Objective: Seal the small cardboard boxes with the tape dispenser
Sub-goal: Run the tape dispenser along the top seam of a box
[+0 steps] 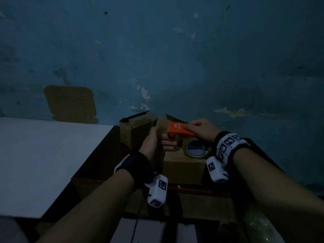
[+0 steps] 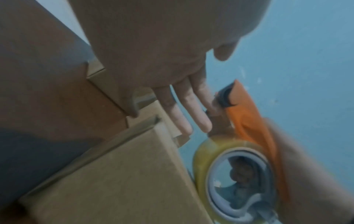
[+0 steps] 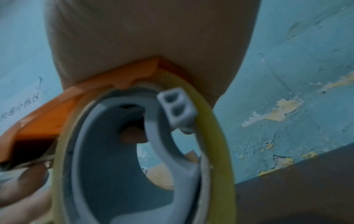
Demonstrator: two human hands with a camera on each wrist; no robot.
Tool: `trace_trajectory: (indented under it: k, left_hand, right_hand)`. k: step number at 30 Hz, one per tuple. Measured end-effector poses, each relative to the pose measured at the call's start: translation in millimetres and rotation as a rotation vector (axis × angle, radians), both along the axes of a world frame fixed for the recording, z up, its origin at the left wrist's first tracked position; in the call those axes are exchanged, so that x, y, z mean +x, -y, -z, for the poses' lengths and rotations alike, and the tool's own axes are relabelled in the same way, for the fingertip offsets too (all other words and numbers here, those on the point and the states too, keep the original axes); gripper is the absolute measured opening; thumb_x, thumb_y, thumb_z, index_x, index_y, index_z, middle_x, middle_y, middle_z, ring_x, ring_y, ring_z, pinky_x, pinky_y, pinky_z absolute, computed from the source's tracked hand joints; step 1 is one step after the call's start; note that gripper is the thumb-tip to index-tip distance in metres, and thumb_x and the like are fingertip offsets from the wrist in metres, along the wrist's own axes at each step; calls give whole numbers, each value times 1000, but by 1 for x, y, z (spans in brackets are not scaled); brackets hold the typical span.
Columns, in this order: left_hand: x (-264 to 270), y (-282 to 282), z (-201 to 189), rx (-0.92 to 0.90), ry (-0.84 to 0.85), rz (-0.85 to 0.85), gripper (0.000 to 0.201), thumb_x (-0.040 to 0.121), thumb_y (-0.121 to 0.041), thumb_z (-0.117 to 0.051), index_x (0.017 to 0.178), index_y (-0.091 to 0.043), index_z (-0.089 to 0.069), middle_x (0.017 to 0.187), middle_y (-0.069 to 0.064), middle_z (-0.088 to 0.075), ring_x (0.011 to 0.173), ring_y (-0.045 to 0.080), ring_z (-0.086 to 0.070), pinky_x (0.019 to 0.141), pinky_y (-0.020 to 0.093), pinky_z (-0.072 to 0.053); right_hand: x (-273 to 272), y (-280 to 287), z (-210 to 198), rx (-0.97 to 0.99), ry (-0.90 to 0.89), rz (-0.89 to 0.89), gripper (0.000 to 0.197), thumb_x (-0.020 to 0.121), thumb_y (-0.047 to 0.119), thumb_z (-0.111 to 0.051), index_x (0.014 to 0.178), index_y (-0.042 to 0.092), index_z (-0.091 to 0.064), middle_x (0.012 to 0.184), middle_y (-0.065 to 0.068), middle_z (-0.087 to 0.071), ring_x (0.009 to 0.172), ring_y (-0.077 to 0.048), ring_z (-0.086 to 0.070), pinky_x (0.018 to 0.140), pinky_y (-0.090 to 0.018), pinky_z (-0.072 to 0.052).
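Note:
A small closed cardboard box (image 1: 184, 165) (image 2: 124, 174) sits in the middle on a dark table. My right hand (image 1: 201, 128) (image 3: 153, 30) grips the orange tape dispenser (image 1: 177, 129) (image 2: 249, 118) (image 3: 47, 118) from above. The dispenser tilts over the box's top, and its yellowish tape roll (image 1: 196, 148) (image 2: 210, 145) (image 3: 216, 128) is near the box's right edge. My left hand (image 1: 157, 139) lies at the box's left side. Its straight fingers (image 2: 184, 109) reach across the top edge to the dispenser's black front end. Any tape strip there is too dim to see.
A second box (image 1: 136, 128) with raised flaps stands just behind, against the peeling blue wall. A white board (image 1: 43, 163) covers the left. A cardboard sheet (image 1: 70, 104) leans on the wall. Larger cartons (image 1: 201, 204) lie below, and clear wrap (image 1: 259, 225) at bottom right.

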State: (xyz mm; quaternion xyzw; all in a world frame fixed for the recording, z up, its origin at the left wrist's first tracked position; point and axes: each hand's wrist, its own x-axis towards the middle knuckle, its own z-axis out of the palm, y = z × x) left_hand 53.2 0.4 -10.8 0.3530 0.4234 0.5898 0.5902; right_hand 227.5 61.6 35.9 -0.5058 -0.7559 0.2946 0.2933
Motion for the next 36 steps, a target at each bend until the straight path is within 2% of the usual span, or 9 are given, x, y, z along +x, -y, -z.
trace_trajectory:
  k: [3, 7, 12, 17, 20, 24, 27, 31, 36]
  left_hand:
    - [2, 0, -3, -7, -151, 4, 52, 102, -40, -37, 88, 4, -61, 70, 21, -62, 58, 27, -59, 59, 32, -52]
    - [4, 1, 5, 26, -103, -49, 33, 100, -24, -47, 79, 0, -55, 67, 19, -54, 50, 25, -53, 48, 28, -49]
    - [-6, 9, 9, 85, -144, -33, 35, 102, -17, -45, 72, -1, -55, 65, 14, -51, 55, 22, -53, 50, 26, -49]
    - [-18, 11, 18, 154, -430, -95, 38, 97, -20, -47, 63, -6, -57, 54, 9, -50, 49, 19, -51, 57, 29, -44]
    - [-20, 11, 21, 177, -453, -133, 37, 90, -23, -50, 55, -11, -50, 52, 10, -43, 48, 20, -43, 60, 36, -36]
    - [-22, 11, 25, 187, -481, -159, 43, 91, -30, -53, 51, -18, -50, 50, 7, -47, 49, 20, -46, 57, 35, -38]
    - [-23, 8, 24, 182, -505, -204, 45, 94, -30, -56, 51, -17, -50, 51, 7, -51, 49, 19, -53, 54, 31, -42]
    - [-25, 5, 23, 161, -560, -255, 43, 90, -31, -57, 50, -19, -46, 54, 10, -45, 52, 20, -45, 57, 32, -39]
    - [-27, 4, 29, 133, -614, -250, 44, 92, -26, -57, 50, -18, -45, 55, 9, -44, 52, 19, -43, 56, 28, -37]
  right_hand:
    - [1, 1, -1, 24, 4, 2, 27, 91, 38, -61, 70, 23, -68, 72, -6, -63, 65, -18, -59, 64, -27, -44]
    - [1, 5, -5, 30, 35, -13, 28, 92, 38, -59, 68, 26, -66, 65, 2, -60, 60, -12, -57, 60, -24, -42]
    - [-1, 6, -11, 26, 106, -52, 26, 92, 42, -58, 72, 28, -68, 73, 3, -62, 68, -12, -59, 63, -24, -43]
    - [-5, 8, -17, 41, 182, -67, 25, 90, 48, -58, 83, 28, -71, 80, 4, -65, 75, -13, -62, 63, -24, -42]
    - [-7, 8, -22, 71, 201, -75, 25, 90, 48, -59, 80, 28, -71, 80, 4, -66, 75, -13, -62, 61, -23, -42]
    - [-5, 5, -30, 72, 238, -68, 34, 88, 52, -59, 88, 22, -75, 85, -3, -69, 79, -17, -65, 68, -28, -47]
    - [-2, 1, -30, 34, 199, -56, 36, 86, 55, -61, 80, 22, -74, 78, -3, -67, 74, -20, -64, 65, -27, -45]
    - [-1, -5, -24, -15, 179, 1, 47, 84, 56, -63, 90, 11, -76, 72, -7, -65, 63, -17, -61, 58, -24, -44]
    - [2, -12, -15, -69, 136, 35, 50, 78, 57, -68, 80, 8, -74, 60, -2, -62, 59, -17, -61, 59, -25, -44]
